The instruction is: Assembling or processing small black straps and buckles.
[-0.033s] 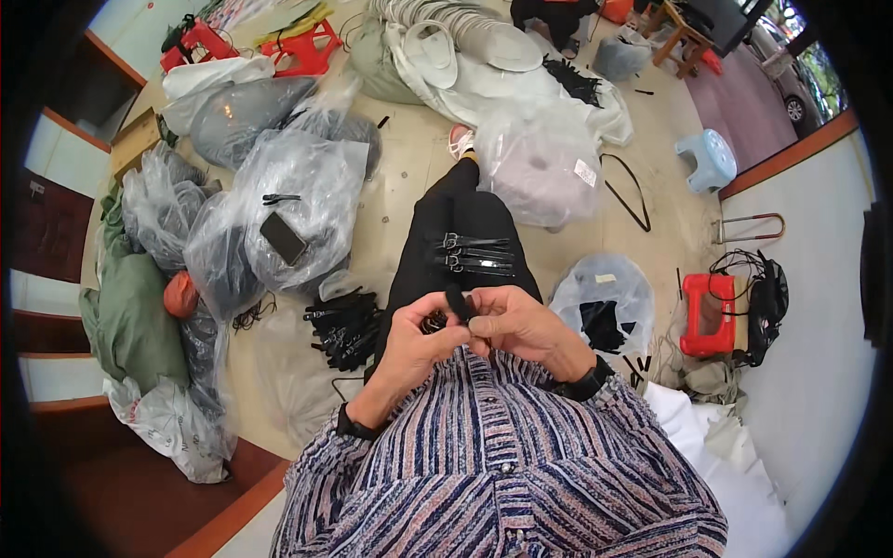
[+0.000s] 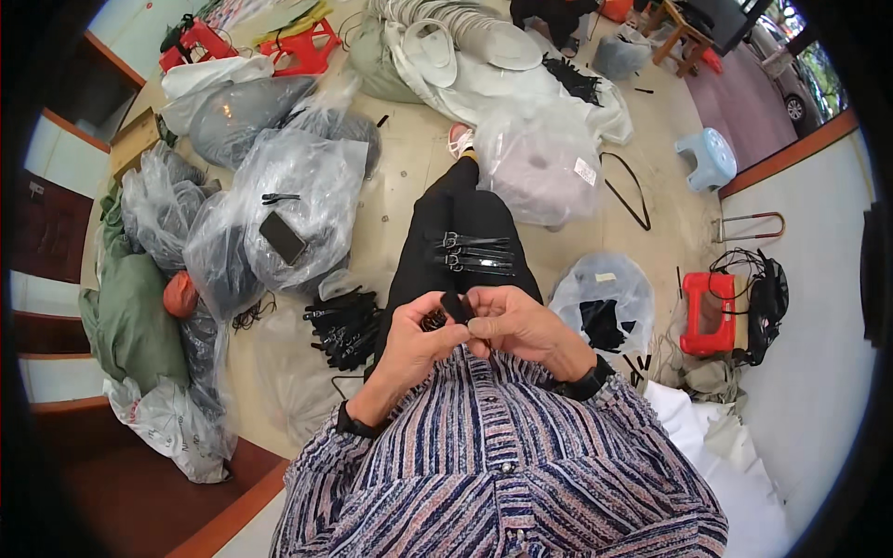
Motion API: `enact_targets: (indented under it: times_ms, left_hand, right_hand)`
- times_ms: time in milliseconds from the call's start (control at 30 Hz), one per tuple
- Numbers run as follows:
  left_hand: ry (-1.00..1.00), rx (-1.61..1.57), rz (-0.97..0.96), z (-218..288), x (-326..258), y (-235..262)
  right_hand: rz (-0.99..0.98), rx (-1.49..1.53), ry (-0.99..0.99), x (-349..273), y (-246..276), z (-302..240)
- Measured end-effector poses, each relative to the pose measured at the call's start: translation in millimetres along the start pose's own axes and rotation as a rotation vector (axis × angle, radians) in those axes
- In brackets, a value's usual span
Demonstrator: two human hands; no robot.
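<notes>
Close in front of my chest, both hands meet at a small black strap piece. My left hand pinches it from one side, with some dark, shiny ring-like bits tucked against its fingers; I cannot make out exactly what they are. Thumb and fingers of my right hand close on the strap's other side. Across my black-trousered thigh lie several short black buckle straps with silver buckles. A heap of similar black straps sits on the floor beside my left hand.
Right of my leg, a clear plastic bag holds black pieces. A red plastic stool and a light blue stool stand farther right. Wrapped bundles, one bearing a phone, crowd the left. Ahead lies another wrapped bundle.
The black strap piece between my fingers has shifted very slightly. Both hands stay in almost the same place.
</notes>
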State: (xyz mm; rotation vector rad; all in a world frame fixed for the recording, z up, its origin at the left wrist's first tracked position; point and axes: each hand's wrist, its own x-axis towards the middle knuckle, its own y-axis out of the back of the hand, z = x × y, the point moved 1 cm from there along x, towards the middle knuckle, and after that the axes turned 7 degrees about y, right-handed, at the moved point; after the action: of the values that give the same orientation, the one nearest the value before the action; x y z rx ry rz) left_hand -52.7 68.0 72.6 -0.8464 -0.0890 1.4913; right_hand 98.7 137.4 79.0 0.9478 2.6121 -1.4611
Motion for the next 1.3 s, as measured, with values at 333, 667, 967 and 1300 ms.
enact_targets:
  times_ms: [333,667,967,1300]
  left_hand:
    - [-0.017,-0.023,-0.032,-2.8,11.3,7.7]
    - [-0.111,0.121,0.022,-10.6,18.1,8.4]
    - [-0.055,0.136,0.014,-9.5,19.1,17.6]
    - [-0.147,0.378,0.051,20.8,1.6,-5.9]
  right_hand:
    - [0.018,-0.006,0.092,5.1,-7.4,-1.6]
    - [0.064,0.059,-0.034,10.5,15.1,1.6]
    - [0.076,0.056,-0.007,17.7,11.6,1.6]
    - [-0.031,-0.126,-0.18,20.9,25.1,20.5]
